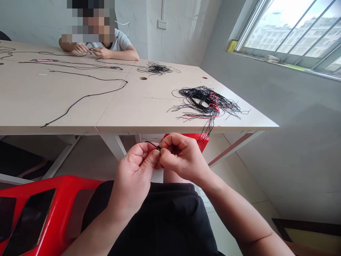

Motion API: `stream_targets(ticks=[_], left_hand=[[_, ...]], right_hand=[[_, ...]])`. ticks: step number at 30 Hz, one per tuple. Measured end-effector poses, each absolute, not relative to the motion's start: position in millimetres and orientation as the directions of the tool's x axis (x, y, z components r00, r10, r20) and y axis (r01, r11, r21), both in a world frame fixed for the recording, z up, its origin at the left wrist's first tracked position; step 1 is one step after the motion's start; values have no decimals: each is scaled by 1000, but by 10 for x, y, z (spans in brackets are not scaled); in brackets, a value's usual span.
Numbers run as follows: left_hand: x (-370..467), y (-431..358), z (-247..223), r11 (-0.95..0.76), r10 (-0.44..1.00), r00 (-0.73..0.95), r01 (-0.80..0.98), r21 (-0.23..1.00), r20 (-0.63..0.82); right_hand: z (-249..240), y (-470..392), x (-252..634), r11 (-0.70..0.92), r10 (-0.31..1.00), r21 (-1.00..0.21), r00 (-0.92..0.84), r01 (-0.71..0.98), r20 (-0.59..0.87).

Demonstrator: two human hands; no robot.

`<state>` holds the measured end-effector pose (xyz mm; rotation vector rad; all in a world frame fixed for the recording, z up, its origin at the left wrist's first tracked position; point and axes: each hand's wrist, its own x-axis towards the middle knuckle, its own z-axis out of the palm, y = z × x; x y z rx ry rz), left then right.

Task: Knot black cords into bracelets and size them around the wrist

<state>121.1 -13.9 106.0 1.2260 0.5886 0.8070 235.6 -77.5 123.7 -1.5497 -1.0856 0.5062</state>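
A short piece of black braided cord shows between my hands, just below the table's front edge. My left hand pinches it between thumb and fingers. Close against it, my right hand is also closed on the cord, thumb and index finger pressed together at a dark knot-like spot. The fingertips of both hands nearly touch. The rest of the cord is hidden by my fingers.
On the table lie a black and red cord bundle, a smaller black tangle and a long dark cord. Another person sits across, handling thin cord. A red stool stands at lower left.
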Motion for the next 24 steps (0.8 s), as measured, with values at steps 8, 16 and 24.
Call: stream_targets(ticks=[8, 16, 24], left_hand=[[1179, -42, 1082, -80, 816, 565, -101, 992, 123], [1211, -85, 1149, -341, 801, 520, -12, 940, 297], [1171, -52, 1144, -336, 758, 583, -33, 941, 291]], right_hand=[[1292, -801, 2378, 53, 829, -811, 427, 583, 361], [1235, -820, 2339, 16, 815, -840, 480, 542, 325], [1201, -841, 2356, 62, 852, -923, 462, 380, 248]])
